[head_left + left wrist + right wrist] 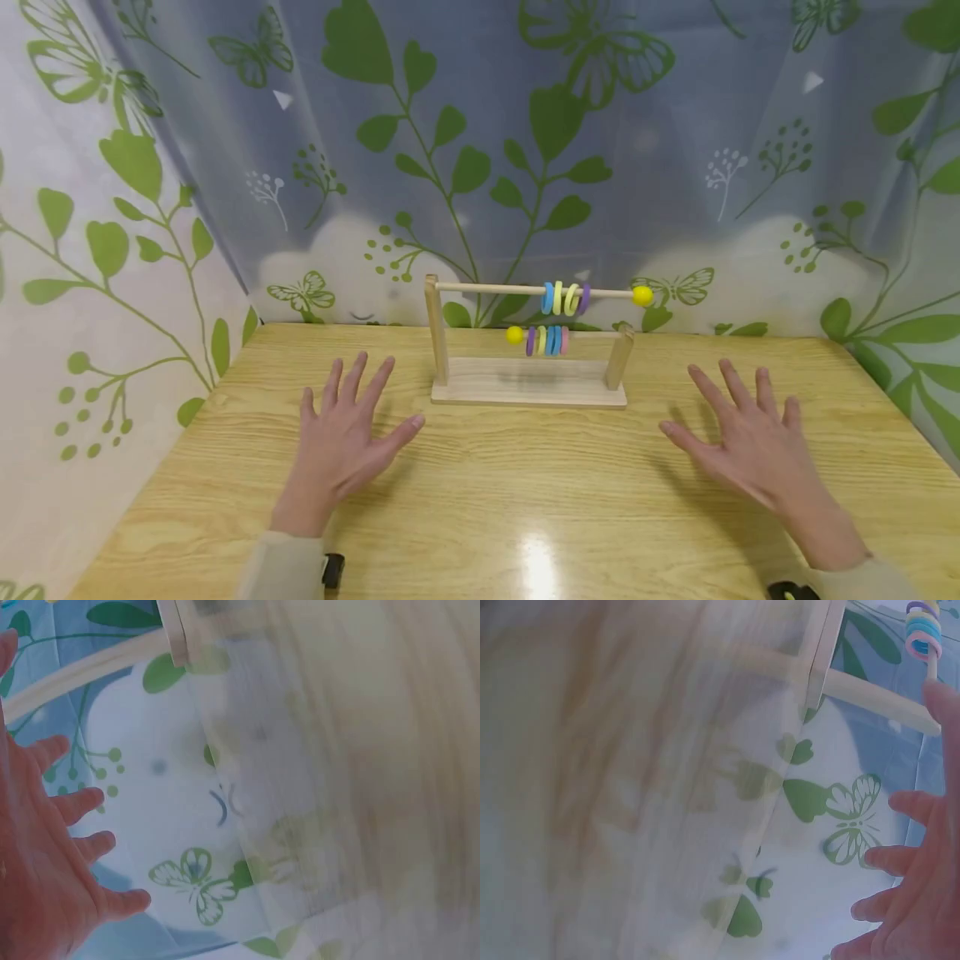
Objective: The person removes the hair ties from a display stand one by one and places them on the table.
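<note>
From the head, shows the wooden ring rack [480, 385] standing on the table [480, 500], beyond and between the left hand [341, 446] and the right hand [761, 450]; runs lengthwise left to right, across the line of reach; sits slightly nearer the left hand, touching neither. From the left wrist, shows that hand spread wide, holding nothing, near a post [82, 671]. From the right wrist, shows likewise spread, unladen fingers [891, 860], near the opposite post [885, 703] and coloured rings [924, 625].
</note>
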The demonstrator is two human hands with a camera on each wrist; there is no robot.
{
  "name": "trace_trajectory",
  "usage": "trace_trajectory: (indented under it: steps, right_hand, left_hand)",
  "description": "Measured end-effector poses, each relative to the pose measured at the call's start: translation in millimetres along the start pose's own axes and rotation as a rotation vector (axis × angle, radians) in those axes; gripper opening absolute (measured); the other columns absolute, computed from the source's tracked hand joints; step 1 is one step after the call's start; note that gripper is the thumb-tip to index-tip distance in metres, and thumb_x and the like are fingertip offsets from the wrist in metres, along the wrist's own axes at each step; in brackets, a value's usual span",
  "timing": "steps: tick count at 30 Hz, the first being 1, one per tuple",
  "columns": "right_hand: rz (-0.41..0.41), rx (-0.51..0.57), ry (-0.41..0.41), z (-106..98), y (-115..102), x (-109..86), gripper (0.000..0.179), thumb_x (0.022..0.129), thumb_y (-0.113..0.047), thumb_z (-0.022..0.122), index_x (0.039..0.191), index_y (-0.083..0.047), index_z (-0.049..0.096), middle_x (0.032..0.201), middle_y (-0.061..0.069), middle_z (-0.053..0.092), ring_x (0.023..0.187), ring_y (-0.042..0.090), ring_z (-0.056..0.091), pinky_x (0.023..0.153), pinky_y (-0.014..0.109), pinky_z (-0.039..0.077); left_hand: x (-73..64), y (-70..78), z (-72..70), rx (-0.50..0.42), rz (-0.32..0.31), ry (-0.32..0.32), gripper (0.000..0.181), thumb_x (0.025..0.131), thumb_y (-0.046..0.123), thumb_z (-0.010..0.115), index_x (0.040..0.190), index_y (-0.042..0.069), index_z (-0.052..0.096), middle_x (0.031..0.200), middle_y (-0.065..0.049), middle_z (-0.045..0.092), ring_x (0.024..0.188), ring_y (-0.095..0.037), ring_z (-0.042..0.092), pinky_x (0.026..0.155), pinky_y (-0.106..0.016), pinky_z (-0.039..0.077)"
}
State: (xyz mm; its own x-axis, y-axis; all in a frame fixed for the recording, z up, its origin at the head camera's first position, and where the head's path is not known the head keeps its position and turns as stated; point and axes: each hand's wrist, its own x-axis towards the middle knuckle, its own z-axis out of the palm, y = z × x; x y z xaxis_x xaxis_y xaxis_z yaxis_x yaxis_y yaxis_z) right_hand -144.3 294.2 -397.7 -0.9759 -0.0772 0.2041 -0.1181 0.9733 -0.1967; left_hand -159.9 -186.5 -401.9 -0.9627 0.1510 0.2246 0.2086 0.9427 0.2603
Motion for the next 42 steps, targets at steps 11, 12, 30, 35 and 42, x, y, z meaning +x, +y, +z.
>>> trace_trajectory:
  steps: [11,12,30,35,42]
  right_hand:
    - [-0.025,0.076,-0.014,-0.3,-12.9,10.2,0.086,0.095,-0.068,0.054,0.163,-0.022,0.028,0.167,0.026,0.023,0.147,0.065,0.014,0.104,0.087,0.015]
    - [-0.027,0.079,-0.017,-0.4,-14.3,11.5,0.086,0.095,-0.068,0.054,0.163,-0.022,0.028,0.167,0.026,0.023,0.147,0.064,0.015,0.104,0.087,0.015]
    - [-0.075,0.145,0.039,5.3,-33.8,27.7,0.081,0.096,-0.062,0.057,0.160,-0.018,0.035,0.164,0.025,0.031,0.148,0.059,0.024,0.107,0.083,0.022]
    - [-0.088,0.168,0.085,6.5,-38.4,32.0,0.081,0.095,-0.060,0.059,0.159,-0.017,0.035,0.162,0.026,0.034,0.148,0.057,0.027,0.109,0.081,0.024]
    - [-0.136,0.195,0.145,9.0,-41.5,38.6,0.079,0.095,-0.054,0.062,0.159,-0.016,0.036,0.160,0.028,0.037,0.146,0.056,0.030,0.111,0.075,0.027]
  left_hand:
    - [4.0,24.1,5.4,-0.168,0.087,0.084,0.075,0.094,0.064,0.058,0.159,0.033,0.035,0.164,-0.010,0.037,0.150,-0.041,0.035,0.108,-0.073,0.034]
    - [4.5,26.2,5.8,-0.180,0.094,0.088,0.074,0.095,0.063,0.058,0.159,0.033,0.035,0.163,-0.010,0.039,0.148,-0.041,0.037,0.108,-0.072,0.035]
    - [20.6,61.7,20.0,-0.351,0.172,0.073,0.064,0.097,0.058,0.056,0.155,0.035,0.041,0.153,-0.003,0.051,0.138,-0.034,0.051,0.107,-0.065,0.041]
    - [27.3,70.2,25.6,-0.387,0.186,0.057,0.064,0.097,0.058,0.056,0.155,0.036,0.042,0.153,-0.003,0.051,0.139,-0.034,0.050,0.109,-0.064,0.041]
    - [34.3,80.2,31.6,-0.435,0.185,0.061,0.063,0.096,0.059,0.055,0.154,0.034,0.044,0.153,-0.002,0.052,0.140,-0.033,0.050,0.111,-0.064,0.040]
